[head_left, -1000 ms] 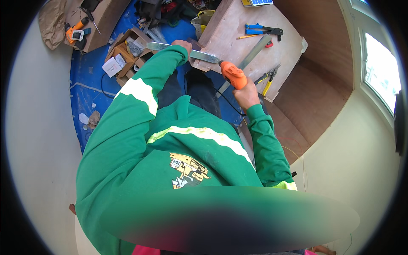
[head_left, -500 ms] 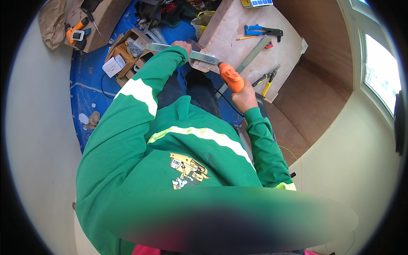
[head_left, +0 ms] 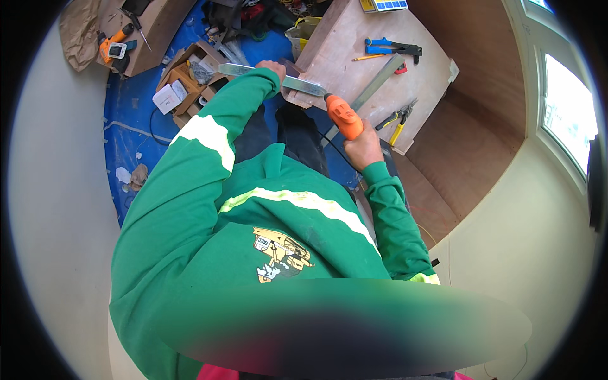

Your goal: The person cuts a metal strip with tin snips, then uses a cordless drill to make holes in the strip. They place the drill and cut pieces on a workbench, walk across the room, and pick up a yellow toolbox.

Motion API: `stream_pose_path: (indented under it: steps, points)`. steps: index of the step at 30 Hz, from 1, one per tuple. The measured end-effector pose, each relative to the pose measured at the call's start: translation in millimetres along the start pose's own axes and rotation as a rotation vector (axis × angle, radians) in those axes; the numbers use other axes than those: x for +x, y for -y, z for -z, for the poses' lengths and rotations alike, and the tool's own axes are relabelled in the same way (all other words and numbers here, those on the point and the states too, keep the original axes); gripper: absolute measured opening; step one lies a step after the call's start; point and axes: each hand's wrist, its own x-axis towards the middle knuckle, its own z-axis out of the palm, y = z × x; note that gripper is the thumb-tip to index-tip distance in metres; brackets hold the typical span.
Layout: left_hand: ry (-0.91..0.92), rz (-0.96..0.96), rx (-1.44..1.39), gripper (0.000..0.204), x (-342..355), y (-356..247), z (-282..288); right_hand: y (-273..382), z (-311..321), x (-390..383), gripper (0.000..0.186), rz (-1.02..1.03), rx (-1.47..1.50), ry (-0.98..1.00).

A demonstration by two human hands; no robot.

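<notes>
My left hand [head_left: 272, 68] is closed around a flat metal strip [head_left: 305, 86], which sticks out on both sides of the fist. The strip's right end lies at the near corner of a wooden bench [head_left: 342, 38]. Gripped by its handle in my right hand [head_left: 365, 149] is an orange power drill [head_left: 344, 117], its front end meeting the right end of the strip. Whether the bit has gone into the metal is too small to tell. A second metal strip [head_left: 378, 82] slants across the bench just beyond the drill, partly hidden behind it.
On the bench lie a blue-handled riveter [head_left: 394, 47], a pencil [head_left: 369, 57] and pliers [head_left: 401, 117]. An open cardboard box [head_left: 185, 79] stands on the blue floor sheet [head_left: 142, 111] at left. Farther left, an orange tool [head_left: 114, 41] rests on a wooden surface. A window [head_left: 570, 104] is at right.
Almost nothing differs. Both hands, the drill and the strip keep their places; the view has shifted very slightly.
</notes>
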Motion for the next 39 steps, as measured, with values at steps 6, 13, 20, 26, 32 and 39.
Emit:
stream_pose_path:
  steps: [6, 13, 20, 26, 32, 39]
  points:
    - [0.022, -0.010, -0.013, 0.032, -1, 0, 3, -4, -2, 1, 0.038, 0.015, 0.006, -0.012]
    - [0.026, -0.014, -0.012, 0.032, -4, 0, 5, -5, 0, 3, 0.039, 0.015, 0.014, -0.014]
    - [0.002, -0.026, -0.005, 0.032, -5, 1, 5, -6, 1, 0, 0.041, 0.005, 0.015, -0.001]
    - [-0.012, -0.005, -0.011, 0.031, -5, -2, 5, -4, -5, 3, 0.041, 0.004, -0.025, 0.013]
    - [-0.011, 0.038, -0.032, 0.033, 5, 0, 8, 3, -16, 5, 0.043, 0.051, -0.178, 0.081]
    - [-0.032, 0.050, 0.049, 0.032, 3, -7, 21, -6, 7, 13, 0.048, 0.300, -0.541, 0.078]
